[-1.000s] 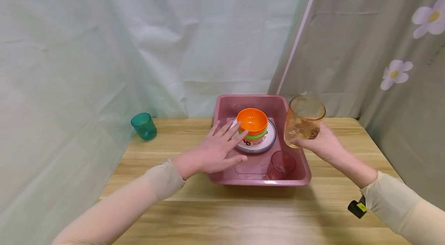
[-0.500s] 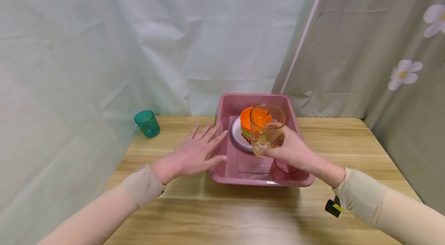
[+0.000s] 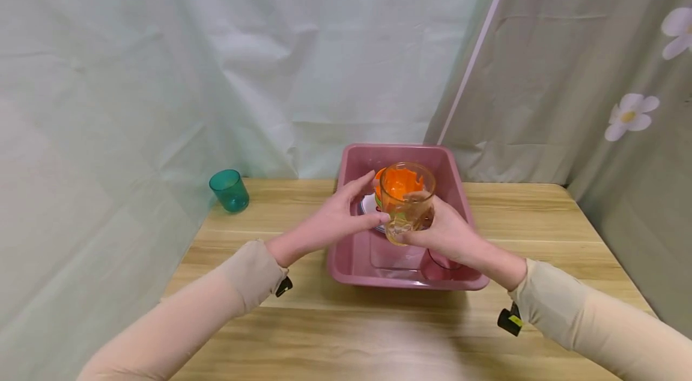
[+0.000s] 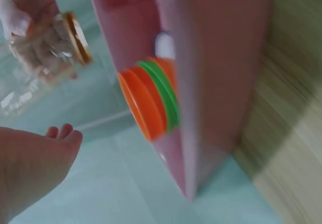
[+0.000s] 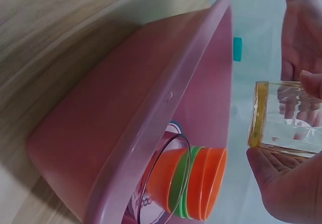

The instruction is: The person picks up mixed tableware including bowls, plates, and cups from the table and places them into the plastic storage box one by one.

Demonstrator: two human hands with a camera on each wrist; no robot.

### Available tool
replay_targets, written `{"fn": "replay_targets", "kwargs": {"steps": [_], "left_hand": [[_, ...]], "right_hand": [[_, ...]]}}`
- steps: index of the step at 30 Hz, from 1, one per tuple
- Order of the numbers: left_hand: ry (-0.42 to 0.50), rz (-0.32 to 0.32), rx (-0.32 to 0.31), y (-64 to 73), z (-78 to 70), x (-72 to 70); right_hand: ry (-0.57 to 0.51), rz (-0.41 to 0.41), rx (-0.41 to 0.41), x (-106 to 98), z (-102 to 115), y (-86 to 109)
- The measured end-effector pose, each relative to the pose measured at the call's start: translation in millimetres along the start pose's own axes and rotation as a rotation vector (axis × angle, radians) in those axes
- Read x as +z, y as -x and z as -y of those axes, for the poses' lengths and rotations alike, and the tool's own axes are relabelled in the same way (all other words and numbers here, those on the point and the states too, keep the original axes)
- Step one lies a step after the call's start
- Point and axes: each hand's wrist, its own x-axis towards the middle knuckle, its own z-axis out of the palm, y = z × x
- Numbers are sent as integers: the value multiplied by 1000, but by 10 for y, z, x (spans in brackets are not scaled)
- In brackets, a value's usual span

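Observation:
My right hand [image 3: 455,235] grips a clear amber drinking glass [image 3: 397,217] above the pink basin [image 3: 400,282], its thumb and fingers round the lower part. Close by on the glass's left is my left hand [image 3: 340,216], thumb and fingers spread apart. A gap shows between that hand and the glass in the left wrist view. Inside the basin, a stack of orange and green bowls [image 5: 209,183] sits on white plates [image 3: 369,205], partly hidden behind the glass. A reddish see-through glass [image 3: 439,267] stands in the basin's near right corner, partly covered by my right hand.
A teal glass [image 3: 229,192] stands at the far left of the wooden table [image 3: 346,339]. Pale curtains [image 3: 346,56] hang behind and along both sides, close to the table's edges.
My right hand has carried the amber glass leftward from the basin's right rim to above the bowls. My left hand drew back left, then returned toward the glass.

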Motion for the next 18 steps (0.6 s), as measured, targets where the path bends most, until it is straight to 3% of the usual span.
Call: {"fn": "replay_targets", "kwargs": {"steps": [4,11,18], "left_hand": [[112,27,30,-101,-103,133],[109,18,87,-198,-168,251],[139,4,71,-228,-172,286]], "right_hand": [[-3,6,-22,14,-11,8],[17,12,-23,28,-38,2],[25,8,-29,18,-61,1]]}}
